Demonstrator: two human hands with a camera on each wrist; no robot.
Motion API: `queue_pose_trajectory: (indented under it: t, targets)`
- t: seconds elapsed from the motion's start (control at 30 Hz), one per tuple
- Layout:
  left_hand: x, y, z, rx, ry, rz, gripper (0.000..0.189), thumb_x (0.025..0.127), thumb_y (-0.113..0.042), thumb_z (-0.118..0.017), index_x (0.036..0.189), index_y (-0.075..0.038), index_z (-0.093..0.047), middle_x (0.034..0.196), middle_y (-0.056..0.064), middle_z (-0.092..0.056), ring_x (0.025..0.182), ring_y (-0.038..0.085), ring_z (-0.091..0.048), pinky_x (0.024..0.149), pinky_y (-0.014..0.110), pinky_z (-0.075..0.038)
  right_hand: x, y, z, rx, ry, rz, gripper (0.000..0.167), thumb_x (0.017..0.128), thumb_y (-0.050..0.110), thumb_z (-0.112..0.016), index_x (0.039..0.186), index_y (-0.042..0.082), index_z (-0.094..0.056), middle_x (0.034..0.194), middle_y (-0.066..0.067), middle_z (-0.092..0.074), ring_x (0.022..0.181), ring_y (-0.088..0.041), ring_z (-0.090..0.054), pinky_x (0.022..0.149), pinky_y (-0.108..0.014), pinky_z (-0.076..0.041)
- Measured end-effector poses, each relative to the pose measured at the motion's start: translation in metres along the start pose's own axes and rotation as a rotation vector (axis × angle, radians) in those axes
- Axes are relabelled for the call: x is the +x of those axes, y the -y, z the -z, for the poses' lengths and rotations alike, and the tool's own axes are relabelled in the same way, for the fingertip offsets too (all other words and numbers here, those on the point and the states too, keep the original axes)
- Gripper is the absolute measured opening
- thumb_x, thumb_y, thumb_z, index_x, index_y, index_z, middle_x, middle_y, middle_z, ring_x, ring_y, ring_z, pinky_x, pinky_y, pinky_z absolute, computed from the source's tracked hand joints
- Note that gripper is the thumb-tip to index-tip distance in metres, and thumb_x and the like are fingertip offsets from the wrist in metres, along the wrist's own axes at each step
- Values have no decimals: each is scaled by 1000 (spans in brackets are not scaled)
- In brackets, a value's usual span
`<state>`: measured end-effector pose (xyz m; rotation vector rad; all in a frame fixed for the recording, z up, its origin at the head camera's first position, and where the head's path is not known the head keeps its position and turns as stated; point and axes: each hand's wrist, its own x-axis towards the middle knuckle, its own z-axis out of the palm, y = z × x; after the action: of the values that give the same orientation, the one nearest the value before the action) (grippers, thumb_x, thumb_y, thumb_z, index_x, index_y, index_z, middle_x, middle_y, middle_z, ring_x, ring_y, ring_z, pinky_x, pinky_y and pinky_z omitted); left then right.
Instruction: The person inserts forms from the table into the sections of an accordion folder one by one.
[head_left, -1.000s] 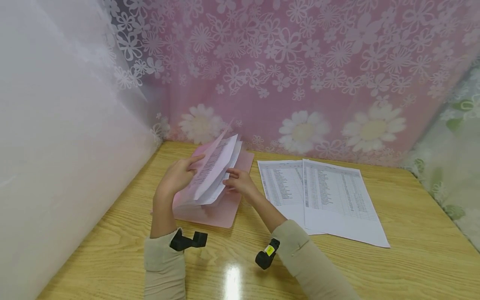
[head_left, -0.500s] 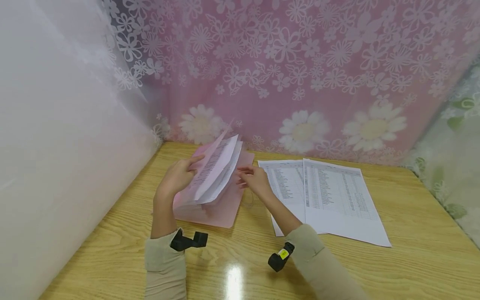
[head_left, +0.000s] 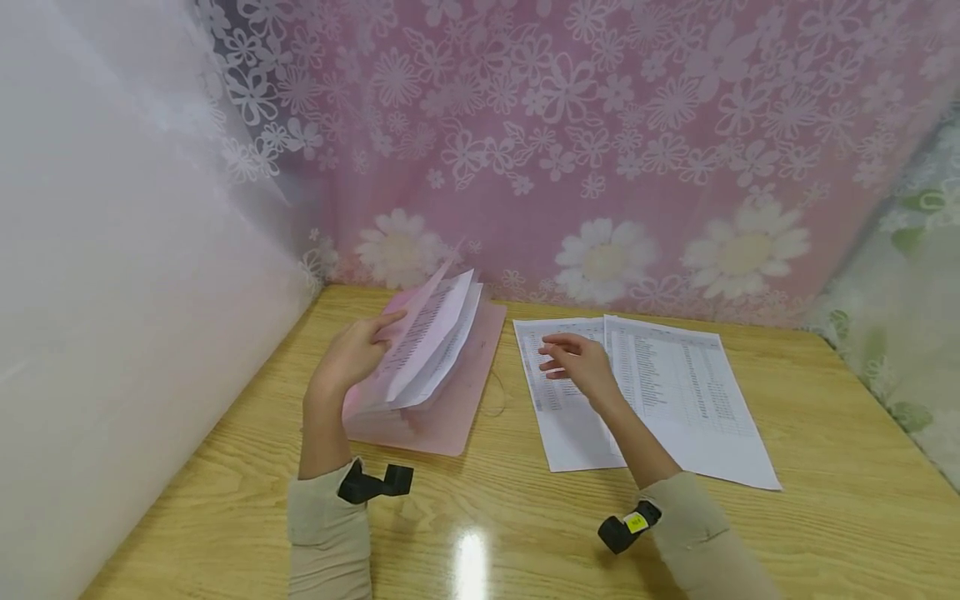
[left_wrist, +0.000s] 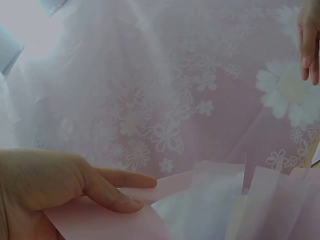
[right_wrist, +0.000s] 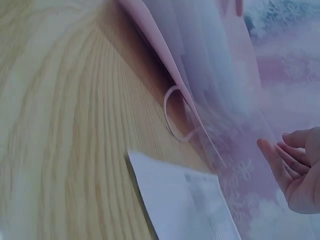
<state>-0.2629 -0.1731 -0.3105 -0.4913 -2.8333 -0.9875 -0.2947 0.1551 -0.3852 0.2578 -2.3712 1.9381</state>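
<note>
A pink expanding folder (head_left: pixel 468 392) stands partly fanned open on the table, with white printed papers (head_left: pixel 431 350) upright among its leaves. My left hand (head_left: pixel 354 354) holds its pink cover at the left; in the left wrist view the thumb (left_wrist: pixel 120 201) lies on the cover's near face. Above the left one of two printed sheets hovers my right hand (head_left: pixel 585 367), fingers loosely bent, holding nothing. That left sheet (head_left: pixel 573 442) lies partly under the right sheet (head_left: pixel 690 433). A thin elastic loop (right_wrist: pixel 167 117) sticks out from the folder's edge.
The wooden table (head_left: pixel 480 517) runs back to a pink flowered curtain (head_left: pixel 525 167). A pale sheet (head_left: pixel 150 250) walls the left side, and a green-leaf curtain (head_left: pixel 907 292) hangs at the right. Each wrist wears a black camera mount.
My right hand has left the papers in the folder and moved right, over the printed sheets. The left hand stays in place on the cover.
</note>
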Motion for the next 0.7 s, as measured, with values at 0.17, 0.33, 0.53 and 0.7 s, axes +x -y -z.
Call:
queue_pose_trajectory:
  t: [0.17,0.33,0.53,0.7]
  targets:
    - [-1,0,0,-4,1,6,48,90,3,-43,137,-7,-45,132,20,-45,75,27,-43,74,40,-36,-10,-7,34,-45,-50,-29,36,94,18,-54,120,-7,-54,111,-27,-58,85,-30,-64,71,-38,-51]
    - [-1,1,-1,-14,6,14,48,90,2,-44,137,-8,-45,133,20,-44,66,23,-40,66,37,-37,-14,-27,73,-75,-126,-22,42,92,26,-57,120,-5,-55,109,-23,-61,81,-22,-66,68,-30,-51]
    - [0,0,-2,-13,4,22,49,90,2,-43,137,-9,-45,132,21,-45,56,18,-32,54,32,-34,-10,-75,129,-37,-183,-13,59,84,43,-63,122,-2,-55,104,-12,-66,81,-19,-66,67,-29,-51]
    - [1,-1,-2,-5,2,22,49,90,2,-44,137,-9,-45,133,20,-44,58,19,-33,54,32,-33,-23,-84,159,-45,-233,-19,62,84,42,-63,123,-5,-53,98,-5,-68,80,-16,-66,67,-28,-51]
